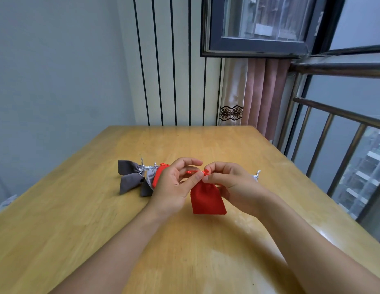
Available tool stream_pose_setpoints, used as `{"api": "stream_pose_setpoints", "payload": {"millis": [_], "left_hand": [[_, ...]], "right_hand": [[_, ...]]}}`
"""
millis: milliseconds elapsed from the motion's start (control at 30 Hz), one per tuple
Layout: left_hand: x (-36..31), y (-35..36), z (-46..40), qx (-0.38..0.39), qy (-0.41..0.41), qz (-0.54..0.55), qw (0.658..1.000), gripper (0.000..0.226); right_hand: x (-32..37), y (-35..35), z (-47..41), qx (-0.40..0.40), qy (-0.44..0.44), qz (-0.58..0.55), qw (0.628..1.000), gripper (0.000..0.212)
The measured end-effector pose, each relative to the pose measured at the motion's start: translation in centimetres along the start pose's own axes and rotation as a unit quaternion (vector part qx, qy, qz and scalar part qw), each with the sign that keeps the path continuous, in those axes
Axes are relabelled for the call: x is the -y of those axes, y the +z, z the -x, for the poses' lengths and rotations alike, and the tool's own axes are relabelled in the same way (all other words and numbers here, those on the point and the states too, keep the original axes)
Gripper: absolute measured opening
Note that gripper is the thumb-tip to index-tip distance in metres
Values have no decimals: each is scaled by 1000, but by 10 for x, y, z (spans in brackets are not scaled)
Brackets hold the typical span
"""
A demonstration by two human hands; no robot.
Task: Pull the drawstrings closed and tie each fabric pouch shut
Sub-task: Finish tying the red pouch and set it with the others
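Head view. Nearest the camera we see 2 bare forearms reaching out over the wooden table (238,145), both hands raised just above its middle. Our left hand (173,185) pinches the red drawstring (192,172) between thumb and forefinger, the other fingers loosely arched above it. Our right hand (229,181) has its fingers curled round the knotted end of the same cord at the gathered neck of the red pouch (207,199). That pouch hangs between the 2 hands — neck cinched, body drooping toward us, lower edge at or just over the tabletop; we cannot tell whether it touches.

Behind the left hand lies a cluster of pouches: 2 dark grey pouches (128,174) with gathered necks and silver cords, a lighter grey one (150,177) beside them, and a second red pouch (158,174) mostly hidden by the hand. Behind the right hand, only the silver cord tip and a sliver of another grey pouch (256,176) show.

Farther back — a striped wall panel (174,81), a pink curtain (263,92), and a metal railing (333,132) at a window on the right.
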State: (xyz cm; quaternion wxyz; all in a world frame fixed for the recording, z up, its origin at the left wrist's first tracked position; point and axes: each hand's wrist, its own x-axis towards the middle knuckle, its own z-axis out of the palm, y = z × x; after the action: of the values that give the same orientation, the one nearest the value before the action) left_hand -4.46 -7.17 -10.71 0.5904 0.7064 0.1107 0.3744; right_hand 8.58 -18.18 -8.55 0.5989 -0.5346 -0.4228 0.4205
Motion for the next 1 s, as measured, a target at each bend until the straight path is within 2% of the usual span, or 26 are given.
{"api": "stream_pose_setpoints", "payload": {"millis": [133,300,400,500,667,733,800,900,1000], "left_hand": [[-3,-9,-2,29,-19,13,999,30],[0,-7,-1,11,-52,23,998,27],[-2,0,1,-6,-122,115,986,23],[-5,4,3,-13,-165,193,967,20],[-6,8,1,-96,-188,245,946,11],[-5,8,1,-128,-205,256,936,9],[-6,6,2,-140,-212,237,938,6],[-4,4,4,-139,-201,154,957,11],[-6,2,5,-140,-145,44,978,10]], "right_hand": [[0,-1,0,-2,0,-39,999,9],[-2,0,-4,-56,-29,-66,996,18],[1,-1,-5,-83,-39,-101,991,19],[-1,-1,-6,-74,-25,-114,990,20],[-1,0,-4,-14,19,-110,994,31],[-2,0,-4,-15,14,-102,995,32],[-4,1,-5,-38,3,-92,995,29],[-2,1,-5,-51,-18,-78,995,26],[3,-2,-2,-55,-36,-22,998,13]]}}
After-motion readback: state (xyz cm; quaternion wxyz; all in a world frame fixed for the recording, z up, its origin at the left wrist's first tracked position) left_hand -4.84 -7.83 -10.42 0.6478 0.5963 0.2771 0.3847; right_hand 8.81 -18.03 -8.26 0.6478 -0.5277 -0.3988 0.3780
